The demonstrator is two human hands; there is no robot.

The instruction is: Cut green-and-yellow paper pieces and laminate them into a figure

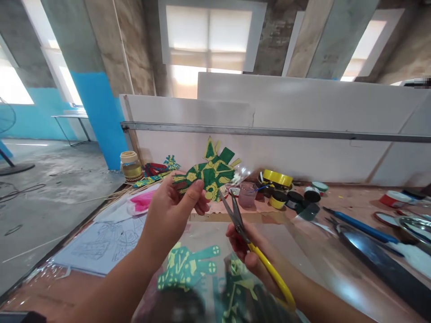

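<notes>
My left hand [178, 197] pinches a flat green and yellow cut-out figure [215, 170] between thumb and fingers, raised above the table. Its outline is jagged, with spikes at the top. My right hand [251, 244] grips a pair of scissors [237, 220] with yellow handles. The blades are parted and point up at the figure's lower edge; whether they touch it I cannot tell. Below both hands, a clear sheet [202, 233] covers more green and yellow painted shapes [185, 267], partly hidden by my right arm and dark reflections.
A lidded jar [130, 167] stands at the table's left back edge, near a sheet with pencil drawings [111, 242]. Paint pots [278, 199], a roll of yellow tape [278, 178] and a cup [247, 195] line the back. A blue-handled tool [363, 225] lies right.
</notes>
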